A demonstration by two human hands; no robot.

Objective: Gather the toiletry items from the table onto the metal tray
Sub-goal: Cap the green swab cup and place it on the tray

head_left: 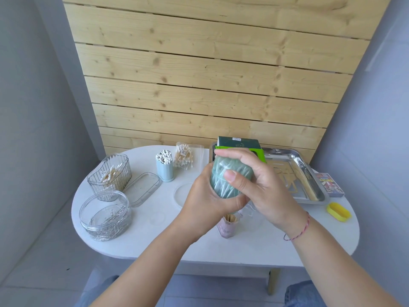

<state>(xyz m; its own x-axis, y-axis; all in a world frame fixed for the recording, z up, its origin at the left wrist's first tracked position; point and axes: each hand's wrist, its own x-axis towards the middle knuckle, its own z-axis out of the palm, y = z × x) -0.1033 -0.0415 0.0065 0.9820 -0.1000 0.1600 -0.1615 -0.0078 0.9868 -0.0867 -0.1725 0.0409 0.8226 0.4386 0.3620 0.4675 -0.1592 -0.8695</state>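
From the head camera, a clear jar (223,182) packed with teal-green floss picks is up in the air above the middle of the white desk (155,235), just short of the metal tray (309,171). Its contents show as a tangle of pale green sticks through the plastic. The left hand (205,202) cups it from below and the side, its grip closed around the jar's base. The right hand (256,185) wraps over the top, thumb pressed on the near face, fingers curled across the lid end, grip closed on the same jar. A red string bracelet (298,229) circles the right wrist. Under the hands stands a pink toothpick holder (228,224). A green box (240,146) sits at the tray's left end. To the left: a blue cup of cotton swabs (164,167) and a bagged swab bundle (184,157).
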